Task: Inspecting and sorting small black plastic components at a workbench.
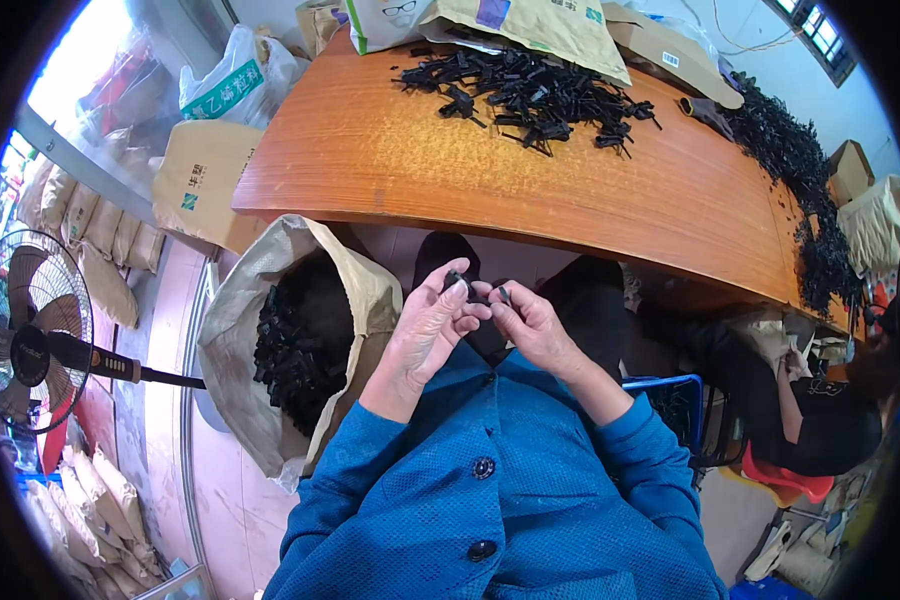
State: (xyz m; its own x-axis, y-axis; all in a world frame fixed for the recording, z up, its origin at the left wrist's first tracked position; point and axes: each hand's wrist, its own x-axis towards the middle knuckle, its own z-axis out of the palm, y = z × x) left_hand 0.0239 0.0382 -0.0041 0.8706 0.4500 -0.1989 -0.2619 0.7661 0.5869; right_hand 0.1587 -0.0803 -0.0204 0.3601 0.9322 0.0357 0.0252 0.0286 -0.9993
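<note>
Black plastic piece [481,291] is held in front of the person's chest, just off the near edge of the worktop [320,160]. Both hands grip it: the left hand [428,322] pinches one end between thumb and fingers, and the right hand [538,328] pinches the other end. The fingers cover much of it, so it may be two pieces rather than one.

Beside the left forearm, an open pale sack [372,290] stands with its mouth tilted toward the person, black parts [305,370] lying inside. On the far side of the worktop lies a loose heap of thin black pieces [540,95], with a second dark heap [785,140] along the right. At far left is a black fan [32,355].
</note>
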